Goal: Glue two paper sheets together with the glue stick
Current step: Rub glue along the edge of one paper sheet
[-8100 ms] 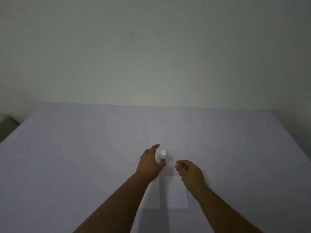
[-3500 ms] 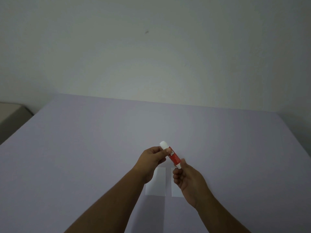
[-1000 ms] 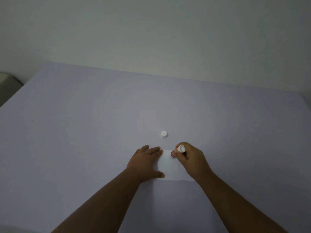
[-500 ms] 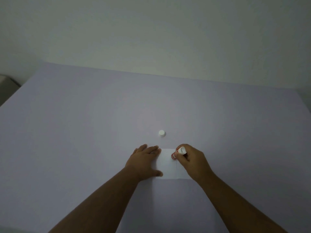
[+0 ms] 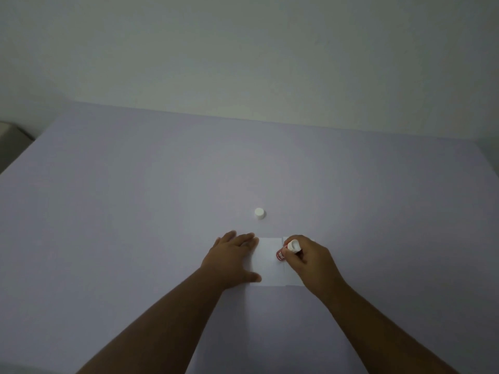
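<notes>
Two small white paper sheets lie side by side on the lilac table: the left sheet [image 5: 267, 261] and the right sheet [image 5: 291, 278], which my right hand mostly covers. My left hand [image 5: 229, 259] lies flat, fingers spread, pressing the left sheet's left edge. My right hand [image 5: 307, 259] grips the red glue stick [image 5: 286, 251], tilted with its white base up and its tip down on the left sheet's right edge. The white cap [image 5: 259, 213] stands alone on the table beyond the sheets.
The lilac table [image 5: 135, 211] reaches back to a plain pale wall [image 5: 243, 49]. A grey object [image 5: 10, 136] shows past the table's left edge.
Over the last second the glue stick's tip slid a little toward me along the left sheet's right edge. My left hand stayed pressed on the paper. Earlier, the cap came off the stick.
</notes>
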